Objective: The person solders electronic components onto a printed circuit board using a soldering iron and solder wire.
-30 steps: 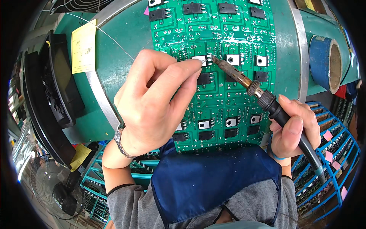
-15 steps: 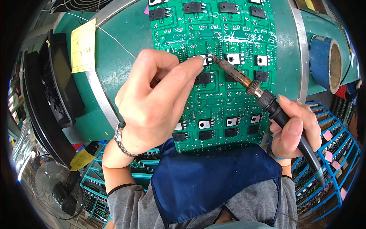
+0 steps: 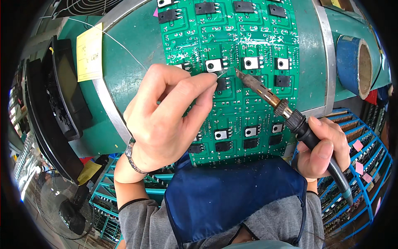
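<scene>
The left hand [image 3: 166, 120] pinches a thin silver solder wire [image 3: 124, 50] at a white-tabbed component [image 3: 214, 65] on the green circuit board [image 3: 232, 91]; the right hand [image 3: 321, 149] grips a black-handled soldering iron [image 3: 286, 112], whose tip could bridge neighbouring joints or scorch fingertips [image 3: 209, 81] if it slips

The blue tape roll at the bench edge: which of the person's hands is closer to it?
Right. The right hand, gripping the soldering iron, sits below the blue tape roll; the left hand is far across the green circuit board.
</scene>
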Tool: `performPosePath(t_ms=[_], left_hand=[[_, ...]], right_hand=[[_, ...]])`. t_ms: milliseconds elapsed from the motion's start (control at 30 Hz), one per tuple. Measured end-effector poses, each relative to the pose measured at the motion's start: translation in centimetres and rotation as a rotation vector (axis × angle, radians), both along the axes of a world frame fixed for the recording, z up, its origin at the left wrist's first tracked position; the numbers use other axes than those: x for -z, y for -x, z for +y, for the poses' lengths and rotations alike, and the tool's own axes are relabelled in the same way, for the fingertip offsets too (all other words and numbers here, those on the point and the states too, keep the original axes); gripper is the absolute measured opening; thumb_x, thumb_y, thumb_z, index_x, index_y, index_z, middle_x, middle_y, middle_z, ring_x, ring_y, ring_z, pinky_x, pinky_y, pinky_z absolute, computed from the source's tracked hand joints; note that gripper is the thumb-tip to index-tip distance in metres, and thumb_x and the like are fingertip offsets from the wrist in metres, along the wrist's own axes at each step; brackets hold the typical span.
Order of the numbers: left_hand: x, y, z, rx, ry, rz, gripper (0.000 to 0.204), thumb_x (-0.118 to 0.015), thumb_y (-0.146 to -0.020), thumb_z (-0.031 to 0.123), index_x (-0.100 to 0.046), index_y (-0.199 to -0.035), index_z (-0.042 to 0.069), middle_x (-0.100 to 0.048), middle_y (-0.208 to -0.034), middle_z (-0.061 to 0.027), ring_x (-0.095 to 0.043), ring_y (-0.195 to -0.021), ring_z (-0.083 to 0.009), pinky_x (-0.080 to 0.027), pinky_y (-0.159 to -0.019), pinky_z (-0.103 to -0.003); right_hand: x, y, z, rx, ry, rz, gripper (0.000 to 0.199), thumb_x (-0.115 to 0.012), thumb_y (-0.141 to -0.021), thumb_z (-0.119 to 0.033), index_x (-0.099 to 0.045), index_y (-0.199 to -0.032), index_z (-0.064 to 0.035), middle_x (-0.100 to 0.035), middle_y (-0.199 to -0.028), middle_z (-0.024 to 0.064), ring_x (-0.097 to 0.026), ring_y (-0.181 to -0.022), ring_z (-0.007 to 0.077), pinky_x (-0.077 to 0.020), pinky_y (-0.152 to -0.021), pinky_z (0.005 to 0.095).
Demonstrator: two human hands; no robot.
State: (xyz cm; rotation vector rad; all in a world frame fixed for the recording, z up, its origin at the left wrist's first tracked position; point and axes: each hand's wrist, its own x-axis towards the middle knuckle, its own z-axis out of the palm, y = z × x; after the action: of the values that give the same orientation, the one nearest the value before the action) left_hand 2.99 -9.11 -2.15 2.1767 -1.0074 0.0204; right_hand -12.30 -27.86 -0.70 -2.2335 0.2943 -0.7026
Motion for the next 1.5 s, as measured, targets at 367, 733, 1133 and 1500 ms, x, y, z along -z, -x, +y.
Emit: performPosePath(t_ms=[367, 733, 1133, 1500], left_hand=[[0.3, 0.1, -0.1, 0.022, -0.033, -0.006, 0.023, -0.077, -0.070, -0.003, -0.074, -0.091, 0.007, -0.054, -0.078, -0.0009, -0.048, -0.060, -0.0059, -0.038, -0.049, -0.020], [-2.4, 0.4, -0.3, -0.051, -0.062, 0.167, 0.018, -0.072, -0.072, -0.007, -0.072, -0.088, 0.004, -0.055, -0.077, -0.0023, -0.050, -0.062, -0.0082, -0.037, -0.052, -0.021], [-3.3, 1.8, -1.6, 0.322, -0.074, 0.164, 0.020, -0.078, -0.067, 0.000, -0.071, -0.084, 0.006, -0.057, -0.073, -0.0048, -0.057, -0.063, -0.0154, -0.044, -0.051, -0.026], [-0.9, 1.0, -3.8, 0.120, -0.044, -0.002, 0.019, -0.077, -0.072, -0.002, -0.072, -0.089, 0.004, -0.057, -0.077, -0.0015, -0.052, -0.062, -0.0066, -0.040, -0.050, -0.019]], right_hand=[[0.2, -0.2, -0.4, -0.084, -0.127, 0.011, 0.020, -0.060, -0.081, -0.009, -0.068, -0.090, 0.0064, -0.061, -0.058, 0.0066, -0.054, -0.045, 0.0141, -0.0444, -0.045, 0.0260], [0.6, -0.4, -0.4, -0.153, -0.045, -0.102, 0.021, -0.061, -0.080, -0.007, -0.066, -0.091, 0.0094, -0.062, -0.058, 0.0073, -0.051, -0.038, 0.0135, -0.0402, -0.038, 0.0251], [-0.8, 2.6, -2.1, 0.108, -0.103, -0.029, 0.041, -0.046, -0.094, -0.033, -0.064, -0.091, 0.0041, -0.054, -0.054, 0.0057, -0.048, -0.047, 0.0132, -0.0387, -0.048, 0.0254], [0.5, 2.5, -3.4, 0.095, -0.047, 0.011, 0.027, -0.057, -0.086, -0.023, -0.069, -0.090, 0.0014, -0.059, -0.055, 0.0051, -0.053, -0.045, 0.0147, -0.0426, -0.046, 0.0264]])
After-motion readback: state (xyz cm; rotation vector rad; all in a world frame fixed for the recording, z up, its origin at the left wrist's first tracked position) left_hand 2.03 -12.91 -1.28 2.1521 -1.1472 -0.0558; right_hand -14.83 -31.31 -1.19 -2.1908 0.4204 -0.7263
